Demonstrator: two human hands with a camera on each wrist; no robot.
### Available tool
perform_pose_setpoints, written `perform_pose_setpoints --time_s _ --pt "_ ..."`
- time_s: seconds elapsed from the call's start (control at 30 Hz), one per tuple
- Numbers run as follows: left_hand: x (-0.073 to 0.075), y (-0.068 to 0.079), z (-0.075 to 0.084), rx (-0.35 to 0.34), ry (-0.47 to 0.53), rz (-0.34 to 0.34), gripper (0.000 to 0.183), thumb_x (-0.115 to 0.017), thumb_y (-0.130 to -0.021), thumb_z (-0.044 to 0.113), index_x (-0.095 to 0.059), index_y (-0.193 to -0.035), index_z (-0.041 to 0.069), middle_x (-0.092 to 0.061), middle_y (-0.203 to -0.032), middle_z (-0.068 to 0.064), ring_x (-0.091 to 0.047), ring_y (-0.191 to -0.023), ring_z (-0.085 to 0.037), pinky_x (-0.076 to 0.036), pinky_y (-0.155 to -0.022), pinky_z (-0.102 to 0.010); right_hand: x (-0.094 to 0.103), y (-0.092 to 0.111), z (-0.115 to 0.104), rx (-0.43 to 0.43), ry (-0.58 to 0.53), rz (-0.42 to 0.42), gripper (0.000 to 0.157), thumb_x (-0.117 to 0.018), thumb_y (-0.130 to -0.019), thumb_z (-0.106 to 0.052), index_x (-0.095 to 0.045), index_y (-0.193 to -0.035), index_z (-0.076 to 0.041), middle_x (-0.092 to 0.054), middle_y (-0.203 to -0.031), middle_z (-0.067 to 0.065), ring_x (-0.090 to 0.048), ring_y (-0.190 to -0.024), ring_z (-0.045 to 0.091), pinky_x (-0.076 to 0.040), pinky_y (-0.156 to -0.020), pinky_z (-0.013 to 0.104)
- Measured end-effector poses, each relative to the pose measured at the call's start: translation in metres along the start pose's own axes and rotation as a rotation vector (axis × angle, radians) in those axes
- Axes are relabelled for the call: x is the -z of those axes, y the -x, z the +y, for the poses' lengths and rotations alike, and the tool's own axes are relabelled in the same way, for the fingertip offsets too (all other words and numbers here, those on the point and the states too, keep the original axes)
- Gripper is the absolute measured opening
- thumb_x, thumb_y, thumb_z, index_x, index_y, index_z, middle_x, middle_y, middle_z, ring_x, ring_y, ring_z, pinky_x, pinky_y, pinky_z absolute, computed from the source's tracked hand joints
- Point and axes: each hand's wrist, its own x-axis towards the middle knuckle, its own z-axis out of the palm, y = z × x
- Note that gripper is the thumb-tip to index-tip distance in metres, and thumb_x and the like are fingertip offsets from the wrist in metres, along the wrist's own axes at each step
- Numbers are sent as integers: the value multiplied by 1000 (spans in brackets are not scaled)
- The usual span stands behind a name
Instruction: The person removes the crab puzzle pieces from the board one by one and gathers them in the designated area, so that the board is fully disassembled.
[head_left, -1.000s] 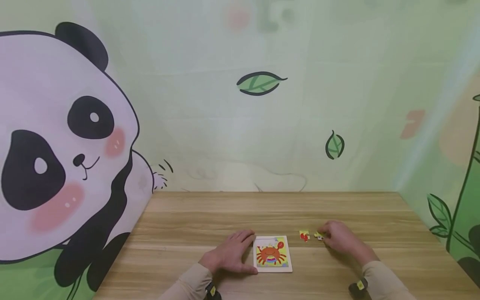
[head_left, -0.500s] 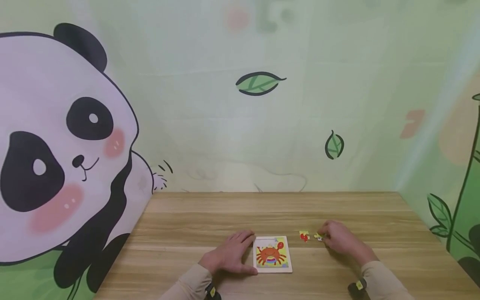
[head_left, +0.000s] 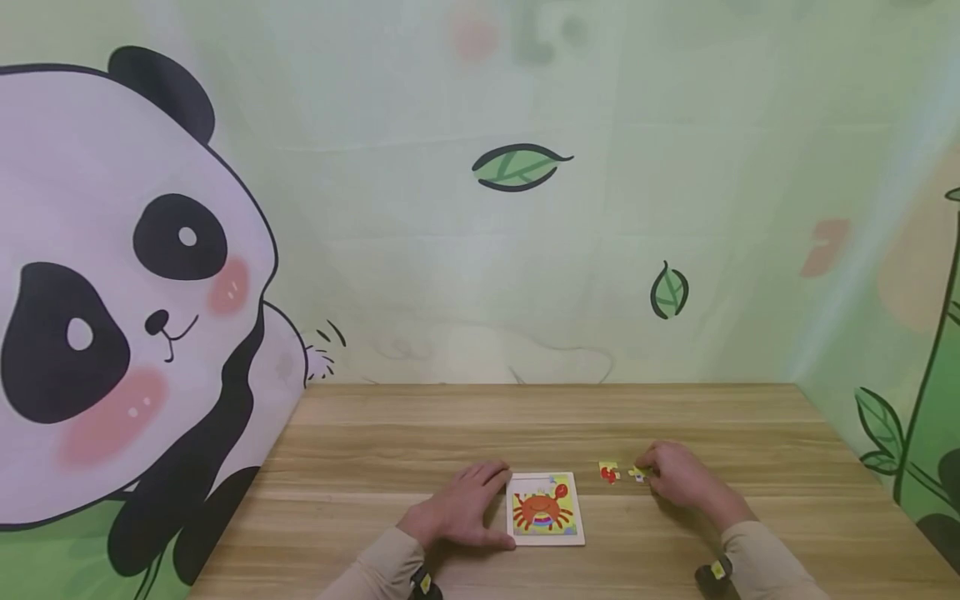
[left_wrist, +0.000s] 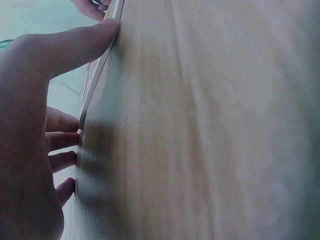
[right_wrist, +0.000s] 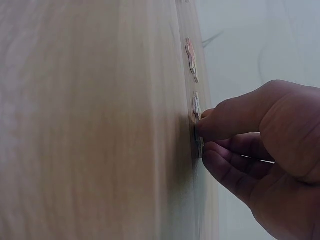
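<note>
A square jigsaw tray (head_left: 547,540) with a pale rim lies on the table, holding a red crab picture with a pale bare strip at its upper left. My left hand (head_left: 465,504) rests along the tray's left side. Its thumb touches the near corner, and its fingers spread toward the far corner. To the right of the tray, my right hand (head_left: 682,475) pinches a yellow and white puzzle piece (head_left: 638,474) at table level; the fingers partly cover it. Just left of that piece lies a red and yellow puzzle piece (head_left: 608,472), flat and untouched.
The wood-grain table (head_left: 420,417) runs back to a pale green wall cloth (head_left: 420,250) printed with leaves and a large panda (head_left: 150,333). A black wrist device (head_left: 712,573) sits at the right cuff, with another (head_left: 426,585) at the left.
</note>
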Motion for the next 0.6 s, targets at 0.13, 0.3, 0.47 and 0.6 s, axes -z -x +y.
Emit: perform_pose_setpoints --time_s 0.13,0.3,0.47,0.6 --pt "1 0 1 -6 -1 3 105 -57 -76 78 -33 -151 9 -33 -155 -7 -32 -143 -26 -26 -119 -46 0 -1 1 -14 -9 -3 26 -72 -72 0 -74 -98 -2 -70 -93 10 -61 -79 19 -55 -75 42" --pt "2 1 2 -10 -4 7 104 -57 -76 78 -33 -150 9 -34 -154 -7 -32 -142 -25 -26 -119 -46 -1 0 2 -10 -18 -1 26 -73 -71 0 -74 -97 -2 -69 -90 8 -60 -77 17 -54 -71 38" --pt "2 2 2 -10 -3 8 104 -58 -76 77 -34 -150 9 -35 -154 -7 -32 -142 -25 -26 -119 -46 -1 0 2 -26 -41 -13 27 -72 -71 1 -74 -98 -2 -68 -89 7 -59 -76 16 -54 -69 36" --pt "3 1 3 -5 4 6 104 -58 -76 77 -34 -150 9 -34 -154 -7 -32 -142 -26 -26 -119 -46 0 0 2 -37 -39 -19 27 -73 -72 0 -74 -98 -2 -67 -88 6 -58 -76 16 -53 -69 36"
